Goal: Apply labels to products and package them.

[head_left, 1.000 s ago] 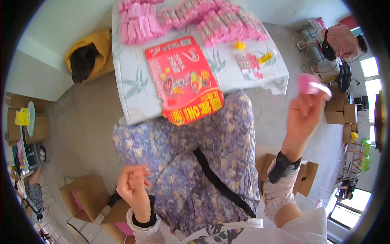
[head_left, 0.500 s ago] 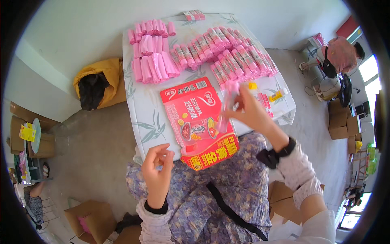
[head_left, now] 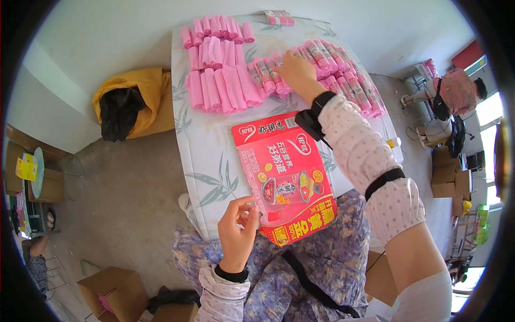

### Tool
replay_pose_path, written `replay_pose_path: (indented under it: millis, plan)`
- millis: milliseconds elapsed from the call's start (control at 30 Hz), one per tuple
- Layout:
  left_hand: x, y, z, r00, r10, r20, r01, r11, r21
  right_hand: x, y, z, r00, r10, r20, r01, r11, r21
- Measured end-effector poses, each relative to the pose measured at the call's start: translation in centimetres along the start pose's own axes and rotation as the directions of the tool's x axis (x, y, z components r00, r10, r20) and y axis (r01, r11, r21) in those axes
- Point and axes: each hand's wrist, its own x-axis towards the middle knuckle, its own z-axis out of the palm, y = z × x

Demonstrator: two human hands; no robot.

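Note:
My right hand (head_left: 296,70) reaches over the table with its fingers and thumb round a pink plastic roll in the row of labelled pink rolls (head_left: 264,74); the hand covers most of that roll. Loosely curled, my left hand (head_left: 237,231) holds nothing, its fingertips by the left edge of a flat red and pink printed cardboard piece (head_left: 287,166). This cardboard lies partly on the table and overhangs its near edge above my lap. Unlabelled pink rolls (head_left: 220,88) are stacked at the table's left in several rows.
A patterned white cloth (head_left: 209,155) covers the table. At the far edge lies a small stack of printed labels (head_left: 280,17). A yellow-and-white bottle (head_left: 393,143) shows beyond my right forearm. Cardboard boxes (head_left: 113,292) and a yellow sack (head_left: 131,96) stand on the floor; another person (head_left: 456,91) is at far right.
My right hand has carried a pink roll from above the cardboard to the labelled row farther back. My left hand stays near the cardboard's left edge. The whole view has shifted slightly.

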Motion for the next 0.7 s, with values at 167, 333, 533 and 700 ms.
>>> replay_pose_path:
  millis: [167,333,533,700]
  plan:
    - [-0.4,0.0,0.3,0.988,-0.134,-0.083,0.126,0.987,-0.097,-8.9,3.5,-4.1,0.982,-0.041,-0.186,0.079,0.976,0.201]
    - [-1.8,-0.3,0.1,0.995,-0.075,-0.060,0.077,0.997,0.031,-23.6,10.2,-8.2,0.987,0.140,0.078,-0.147,0.984,0.096]
    - [-3.6,1.3,3.4,0.949,0.185,-0.257,-0.164,0.981,0.101,-33.6,21.1,-5.5,0.951,0.309,0.025,-0.299,0.894,0.333]
    - [-7.6,3.1,3.4,0.988,0.093,-0.127,-0.089,0.995,0.041,-31.8,20.1,-6.3,0.869,0.484,0.106,-0.491,0.868,0.066]
